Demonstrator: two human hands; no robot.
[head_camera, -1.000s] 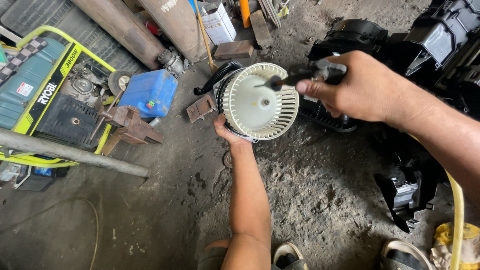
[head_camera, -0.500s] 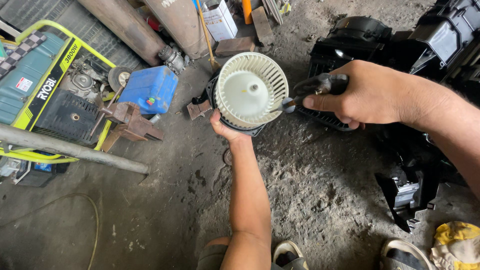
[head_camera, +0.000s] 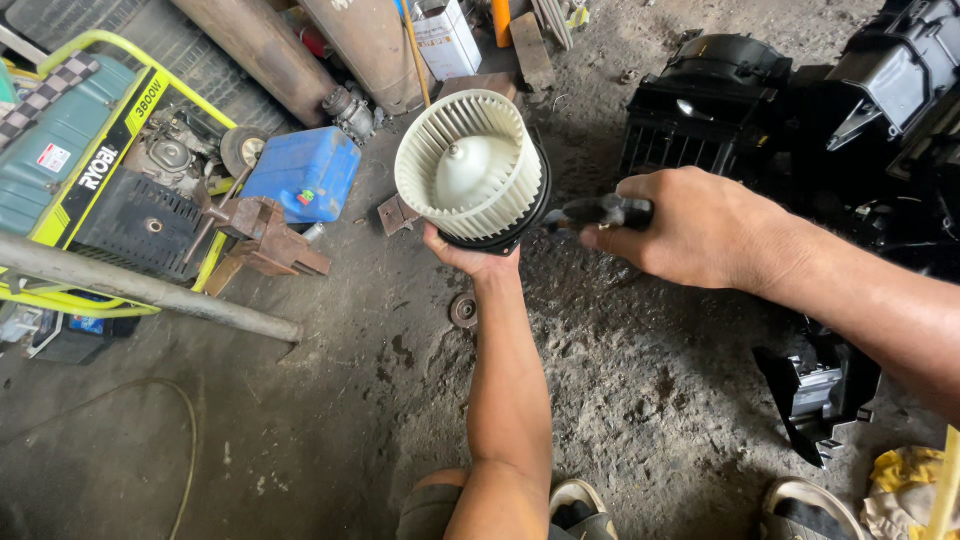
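— Green and yellow on the far left, what is that?
— A generator (head_camera: 90, 180) in a tube frame, with a grey pipe (head_camera: 150, 290) lying across its front. Just right of it sit a rusty metal bracket (head_camera: 265, 235) and a blue plastic can (head_camera: 303, 175).

— And the middle?
— The left hand (head_camera: 468, 255) grips the underside of a cream blower fan wheel (head_camera: 468, 165) on its black motor base, held up above the dirty concrete floor (head_camera: 330, 420), open end toward the camera.

— The right hand?
— The right hand (head_camera: 690, 228) is closed around a dark tool handle (head_camera: 600, 212) whose tip points at the fan's right edge; I cannot tell whether it touches. Behind lie black plastic housings (head_camera: 720, 90).
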